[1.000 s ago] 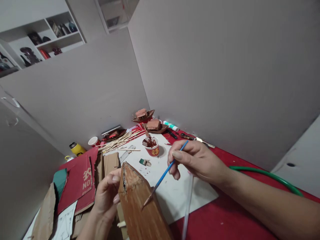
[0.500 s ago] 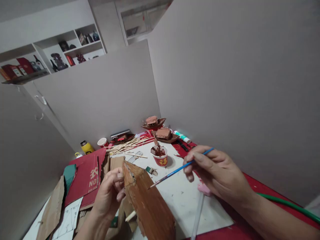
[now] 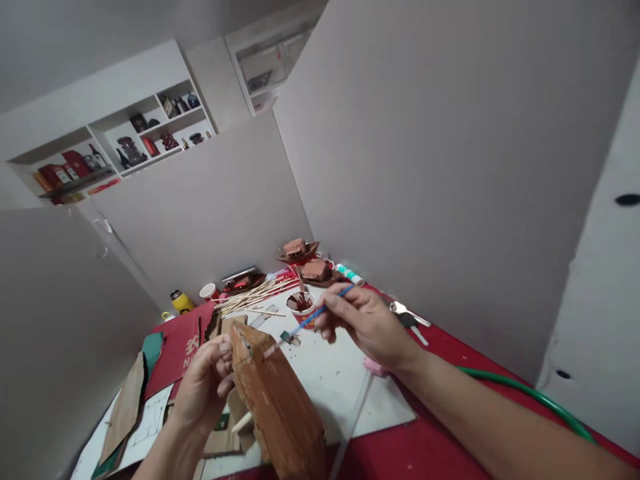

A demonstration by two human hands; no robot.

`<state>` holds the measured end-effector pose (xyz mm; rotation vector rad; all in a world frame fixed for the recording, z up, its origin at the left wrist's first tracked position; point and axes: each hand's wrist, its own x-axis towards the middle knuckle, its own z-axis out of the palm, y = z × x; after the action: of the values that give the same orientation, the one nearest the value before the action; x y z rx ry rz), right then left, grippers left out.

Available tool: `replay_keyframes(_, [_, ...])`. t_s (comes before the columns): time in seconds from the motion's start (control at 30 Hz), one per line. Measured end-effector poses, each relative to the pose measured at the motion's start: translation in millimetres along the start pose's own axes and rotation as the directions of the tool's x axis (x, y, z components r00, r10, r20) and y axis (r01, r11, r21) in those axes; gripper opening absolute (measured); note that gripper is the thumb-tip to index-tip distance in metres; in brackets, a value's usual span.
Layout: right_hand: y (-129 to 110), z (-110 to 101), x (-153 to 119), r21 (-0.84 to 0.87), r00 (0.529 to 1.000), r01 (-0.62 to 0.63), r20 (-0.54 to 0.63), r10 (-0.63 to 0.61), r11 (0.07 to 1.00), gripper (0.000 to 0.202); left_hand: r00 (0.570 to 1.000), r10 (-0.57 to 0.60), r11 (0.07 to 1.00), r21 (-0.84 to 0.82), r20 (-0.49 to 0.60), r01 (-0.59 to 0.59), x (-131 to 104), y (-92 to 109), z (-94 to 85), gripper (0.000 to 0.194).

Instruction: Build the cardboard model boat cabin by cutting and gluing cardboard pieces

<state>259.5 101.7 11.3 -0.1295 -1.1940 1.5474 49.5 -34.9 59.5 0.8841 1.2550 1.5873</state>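
A long brown-painted cardboard piece (image 3: 283, 407) with a pointed end slants across the lower middle. My left hand (image 3: 207, 373) grips its pointed end from the left side. Between the thumb and fingers of my right hand (image 3: 357, 323) is a thin blue paintbrush (image 3: 311, 317), its tip at the piece's upper surface near the point. Behind the brush stands a paper cup (image 3: 300, 303) smeared inside with brown paint. Part of the cup is hidden by my right fingers. A light stick (image 3: 242, 422) juts from beneath the piece.
Brown model boats (image 3: 316, 270) and thin wooden sticks (image 3: 255, 295) lie at the back. Red cardboard (image 3: 173, 353) is at the left, near a yellow bottle (image 3: 181, 301). A green hose (image 3: 520, 381) and scissors (image 3: 410, 313) are at the right.
My right hand and the brush have moved left, bringing the tip closer to the piece's pointed end. The camera view has shifted, showing more of the right side.
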Motion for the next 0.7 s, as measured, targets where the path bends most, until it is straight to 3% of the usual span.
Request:
replay_keyframes(0.13, [-5.7, -13.6, 11.7, 0.033, 0.966, 0.130, -0.232, -0.119, 0.991, 0.035, 0.997, 0.062, 0.994, 0.093, -0.036, -0.058, -14.9, 23.2, 0.8, 0.031])
replay_keyframes(0.23, [-8.8, -23.0, 19.8, 0.022, 0.924, 0.193, -0.341, -0.174, 0.981, 0.038, 0.973, 0.231, 0.888, 0.406, 0.013, -0.216, -26.9, 37.9, -2.7, 0.020])
replay_keyframes(0.3, [-8.4, -24.9, 21.9, 0.005, 0.908, 0.212, -0.369, -0.195, 0.977, 0.039, 0.930, 0.341, 0.655, 0.676, 0.137, -0.339, -34.7, 44.3, -3.3, 0.017])
replay_keyframes(0.37, [-6.3, -24.7, 21.9, -0.015, 0.904, 0.219, -0.374, -0.209, 0.976, 0.039, 0.867, 0.381, 0.319, 0.834, 0.322, -0.450, -40.7, 46.6, -1.9, 0.013])
replay_keyframes(0.43, [-3.6, -24.0, 21.5, -0.036, 0.903, 0.222, -0.371, -0.219, 0.974, 0.038, 0.795, 0.338, 0.014, 0.842, 0.504, -0.539, -43.3, 44.5, 0.4, 0.008])
replay_keyframes(0.47, [-2.4, -24.0, 21.4, -0.045, 0.902, 0.222, -0.370, -0.223, 0.974, 0.037, 0.768, 0.294, -0.077, 0.815, 0.570, -0.575, -43.1, 41.8, 1.5, 0.008])
replay_keyframes(0.7, [5.1, -27.9, 22.6, -0.097, 0.905, 0.211, -0.356, -0.232, 0.973, 0.037, 0.642, 0.027, -0.274, 0.623, 0.766, -0.732, -22.8, 7.5, -0.3, 0.017])
